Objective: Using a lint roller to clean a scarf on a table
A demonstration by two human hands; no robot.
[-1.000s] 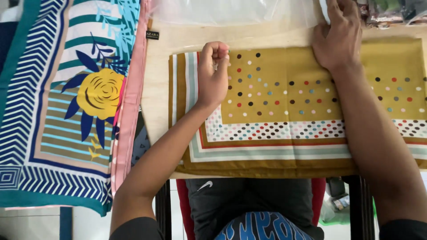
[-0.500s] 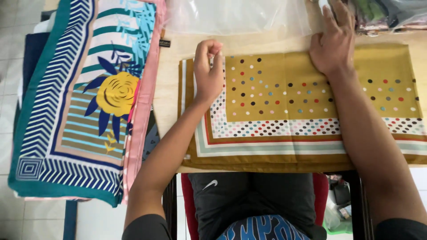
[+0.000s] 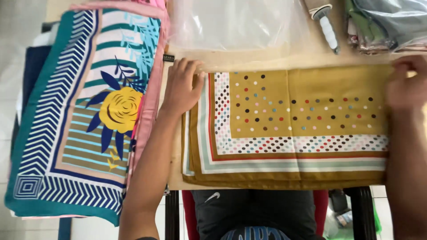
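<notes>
A folded mustard scarf (image 3: 293, 129) with coloured dots and striped borders lies flat on a small tan table (image 3: 249, 60) in front of me. My left hand (image 3: 181, 88) rests palm down on the scarf's left end, fingers together over its far left corner. My right hand (image 3: 407, 84) sits at the scarf's right end, fingers curled over the far right corner; the frame edge cuts it off.
A stack of folded scarves (image 3: 84, 115), topped by a teal one with a yellow flower, lies to the left. A clear plastic bag (image 3: 235, 22) lies beyond the mustard scarf. A white-handled tool (image 3: 327, 26) and more bagged fabric (image 3: 387, 22) sit at the far right.
Both hands have moved apart along the scarf, the left to its left end and the right to its right end. The left fist has flattened out. The view has come closer.
</notes>
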